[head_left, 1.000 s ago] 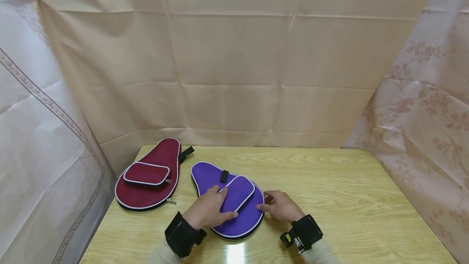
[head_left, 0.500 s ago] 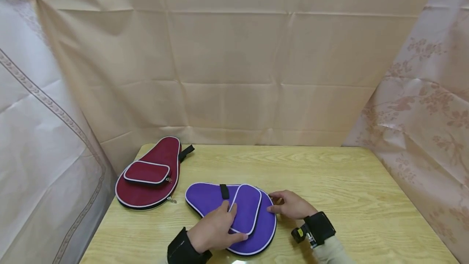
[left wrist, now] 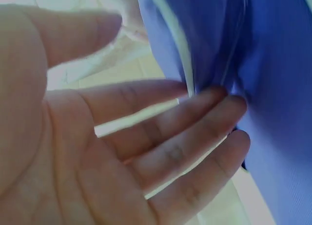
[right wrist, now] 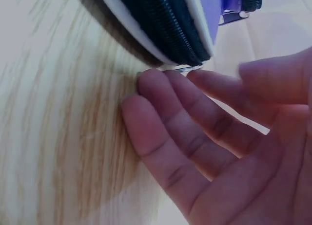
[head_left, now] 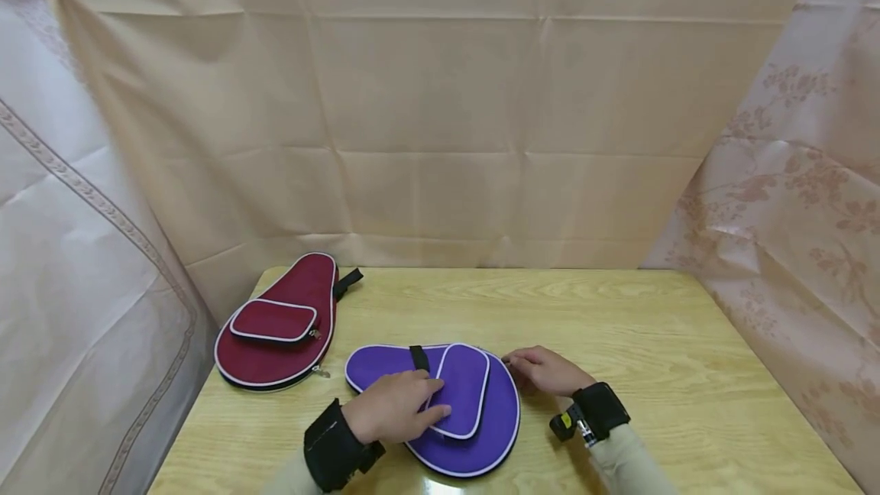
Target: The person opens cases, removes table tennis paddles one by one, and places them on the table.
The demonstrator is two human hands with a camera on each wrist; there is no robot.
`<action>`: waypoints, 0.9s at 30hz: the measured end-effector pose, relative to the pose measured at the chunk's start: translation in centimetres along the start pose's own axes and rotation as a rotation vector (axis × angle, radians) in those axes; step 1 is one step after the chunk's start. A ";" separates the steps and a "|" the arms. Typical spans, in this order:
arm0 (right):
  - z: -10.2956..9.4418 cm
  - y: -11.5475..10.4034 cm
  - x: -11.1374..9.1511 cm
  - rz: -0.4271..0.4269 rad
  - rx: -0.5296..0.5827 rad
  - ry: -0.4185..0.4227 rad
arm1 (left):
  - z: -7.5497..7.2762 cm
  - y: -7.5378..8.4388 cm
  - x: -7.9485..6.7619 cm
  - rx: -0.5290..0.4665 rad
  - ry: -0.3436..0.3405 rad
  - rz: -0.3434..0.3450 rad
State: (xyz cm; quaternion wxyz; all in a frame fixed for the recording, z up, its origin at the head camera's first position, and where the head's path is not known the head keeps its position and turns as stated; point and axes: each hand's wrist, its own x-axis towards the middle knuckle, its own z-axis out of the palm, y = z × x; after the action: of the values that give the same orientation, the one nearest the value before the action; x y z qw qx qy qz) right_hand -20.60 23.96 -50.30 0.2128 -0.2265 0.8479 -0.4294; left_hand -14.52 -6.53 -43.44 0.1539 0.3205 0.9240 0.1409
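Note:
A purple table tennis bat case (head_left: 498,403) with white piping lies flat at the front of the table, its narrow end to the left. It bears a small zipped pocket (head_left: 464,388) and a black strap (head_left: 419,357). My left hand (head_left: 395,406) lies over the case's near left part. Its fingertips touch the pocket's edge, and the thumb stands apart in the left wrist view. At the case's right rim is my right hand (head_left: 546,371). In the right wrist view its fingertips are right at the black zip (right wrist: 165,25), the thumb apart from them.
A dark red bat case (head_left: 275,361) of the same shape, with its own pocket and black strap, lies at the table's left. A beige cloth (head_left: 426,98) hangs behind the wooden table (head_left: 660,373); patterned cloths hang at both sides.
The purple case has turned counterclockwise and come nearer the front edge, its narrow end now pointing left. My right thumb has left its top face. The dark red case has stayed put.

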 end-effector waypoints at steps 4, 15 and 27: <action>-0.2 0.2 0.4 -0.012 -0.094 0.010 | -0.4 -0.4 1.0 0.059 0.057 0.065; -1.9 -0.1 2.4 -0.049 -0.220 -0.103 | -0.7 -1.4 5.5 -0.021 -0.117 0.181; -1.4 0.4 3.2 -0.040 -0.159 -0.066 | -0.6 -1.6 6.8 -0.097 -0.181 0.112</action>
State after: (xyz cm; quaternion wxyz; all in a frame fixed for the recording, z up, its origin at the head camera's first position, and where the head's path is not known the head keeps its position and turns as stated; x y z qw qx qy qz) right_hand -24.01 23.20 -50.40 0.2135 -0.2737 0.8671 -0.3573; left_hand -20.71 -3.56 -44.79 0.2439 0.3753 0.8790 0.1643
